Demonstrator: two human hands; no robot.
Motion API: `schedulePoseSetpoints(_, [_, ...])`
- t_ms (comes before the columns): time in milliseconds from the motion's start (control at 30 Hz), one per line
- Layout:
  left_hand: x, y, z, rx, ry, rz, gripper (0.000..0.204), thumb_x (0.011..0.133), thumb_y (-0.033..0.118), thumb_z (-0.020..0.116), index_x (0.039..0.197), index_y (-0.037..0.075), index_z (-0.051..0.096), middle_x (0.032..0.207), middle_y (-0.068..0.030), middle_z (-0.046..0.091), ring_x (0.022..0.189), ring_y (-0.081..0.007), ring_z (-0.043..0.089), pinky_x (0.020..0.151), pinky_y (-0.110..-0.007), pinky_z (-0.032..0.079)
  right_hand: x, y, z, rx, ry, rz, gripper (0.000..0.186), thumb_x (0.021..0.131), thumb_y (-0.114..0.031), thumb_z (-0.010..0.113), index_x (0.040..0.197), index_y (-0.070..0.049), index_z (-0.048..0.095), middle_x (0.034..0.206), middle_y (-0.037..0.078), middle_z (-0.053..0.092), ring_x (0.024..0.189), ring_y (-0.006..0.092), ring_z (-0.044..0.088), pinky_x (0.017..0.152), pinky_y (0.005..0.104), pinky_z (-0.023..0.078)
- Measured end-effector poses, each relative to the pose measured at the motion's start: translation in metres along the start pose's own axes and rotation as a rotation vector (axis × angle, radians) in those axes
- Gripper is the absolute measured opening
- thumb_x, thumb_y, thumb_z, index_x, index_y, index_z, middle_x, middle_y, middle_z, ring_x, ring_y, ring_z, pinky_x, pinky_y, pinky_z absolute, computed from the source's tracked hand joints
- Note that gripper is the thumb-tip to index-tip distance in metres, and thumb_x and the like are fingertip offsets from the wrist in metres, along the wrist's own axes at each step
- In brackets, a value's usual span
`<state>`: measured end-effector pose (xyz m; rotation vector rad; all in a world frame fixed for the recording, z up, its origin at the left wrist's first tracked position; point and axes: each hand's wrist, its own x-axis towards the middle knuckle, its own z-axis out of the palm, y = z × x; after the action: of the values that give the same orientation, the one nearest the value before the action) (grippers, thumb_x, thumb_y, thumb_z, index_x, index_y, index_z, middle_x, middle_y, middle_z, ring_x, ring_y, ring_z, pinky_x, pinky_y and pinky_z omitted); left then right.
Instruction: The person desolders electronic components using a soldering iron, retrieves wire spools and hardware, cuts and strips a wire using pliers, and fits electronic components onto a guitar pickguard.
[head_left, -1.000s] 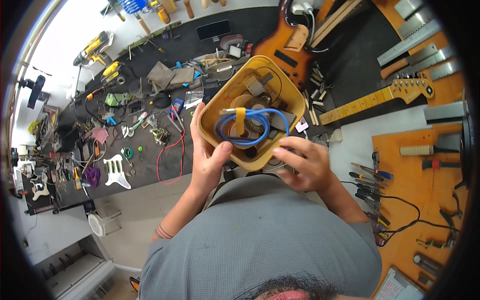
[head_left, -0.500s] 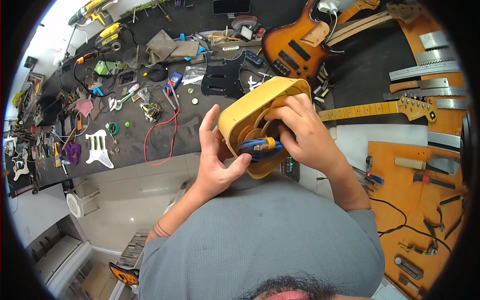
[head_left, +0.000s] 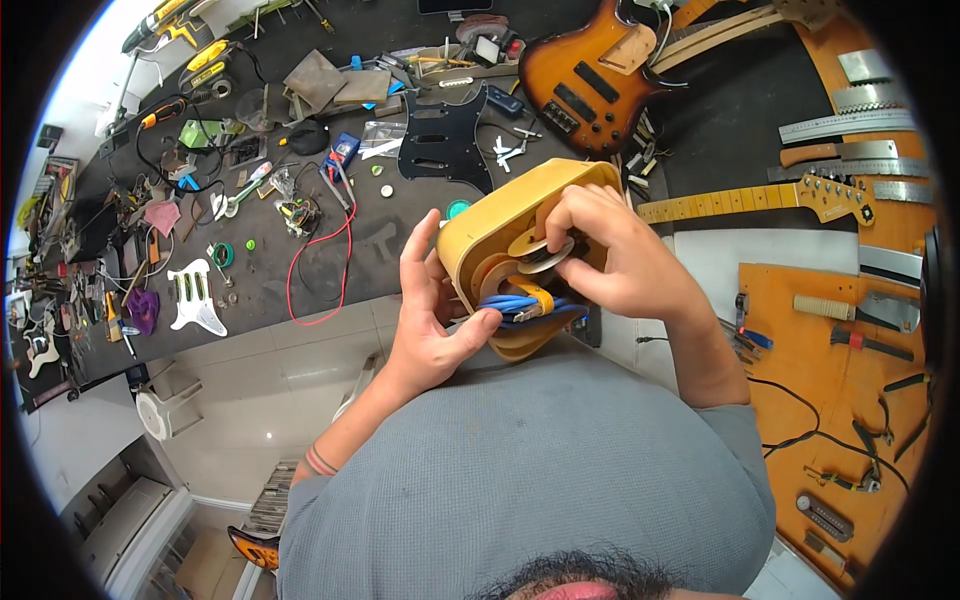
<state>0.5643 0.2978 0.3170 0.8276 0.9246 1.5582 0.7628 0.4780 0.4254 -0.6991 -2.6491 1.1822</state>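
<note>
My left hand (head_left: 430,310) grips a tilted yellow plastic container (head_left: 500,195) by its left side, thumb near its lower rim. Inside lie a coiled blue cable (head_left: 505,305) with an orange strap (head_left: 540,297) and some round spools. My right hand (head_left: 615,250) reaches into the container, its bent fingers and thumb closed around a metallic-rimmed spool (head_left: 543,258). The rest of the contents are partly hidden by my hand and the container's wall.
A dark workbench (head_left: 375,240) holds tools, a multimeter (head_left: 340,152), a black pickguard (head_left: 440,140), a white pickguard (head_left: 193,295) and a sunburst guitar body (head_left: 580,70). A guitar neck (head_left: 740,208) lies at right, beside an orange board (head_left: 800,365) with hanging tools.
The container tipped from upright and moved slightly down. My right hand went from its outer rim into it and now grips a spool, which is lifted slightly among the contents.
</note>
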Motion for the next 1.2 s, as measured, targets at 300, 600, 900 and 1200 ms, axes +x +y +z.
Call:
schedulePoseSetpoints(300, [-0.005,0.0,-0.004,-0.038,0.046,-0.05,0.117,0.101,0.017,0.084,0.18,0.013,-0.001,0.169,-0.0232,0.046,0.147,-0.0325,0.061,0.117,-0.044,0.057,0.004,-0.006,0.033,0.42,0.22,0.096,0.022,0.102,0.001,0.075,0.123,-0.004,0.068,0.123,0.009,0.071,0.119,0.0238,0.07,0.105,0.0368,0.055])
schedulePoseSetpoints(600, [-0.017,-0.002,-0.012,-0.095,0.1,-0.154,0.111,0.103,0.018,0.081,0.181,0.012,0.002,0.164,-0.0224,0.051,0.141,-0.0279,0.062,0.113,-0.041,0.055,0.021,-0.02,0.047,0.175,-0.002,0.026,0.031,0.106,-0.004,0.068,0.137,-0.002,0.067,0.133,0.019,0.073,0.122,0.0381,0.073,0.104,0.0451,0.058])
schedulePoseSetpoints(900, [-0.027,-0.004,-0.019,-0.085,0.076,-0.142,0.11,0.105,0.025,0.08,0.181,0.011,0.001,0.157,-0.0222,0.054,0.134,-0.0257,0.064,0.11,-0.042,0.056,0.037,-0.023,0.043,0.121,-0.322,0.037,0.042,0.104,-0.011,0.069,0.144,-0.002,0.063,0.137,0.022,0.073,0.128,0.0416,0.071,0.109,0.0474,0.056])
schedulePoseSetpoints(1200, [-0.04,0.006,-0.024,-0.03,0.069,-0.157,0.11,0.107,0.032,0.081,0.181,0.008,0.003,0.151,-0.0226,0.059,0.133,-0.0281,0.066,0.113,-0.043,0.055,0.059,-0.034,0.039,0.053,-0.583,-0.059,0.044,0.089,-0.005,0.063,0.132,0.0,0.07,0.128,0.022,0.075,0.123,0.0412,0.071,0.107,0.0496,0.055])
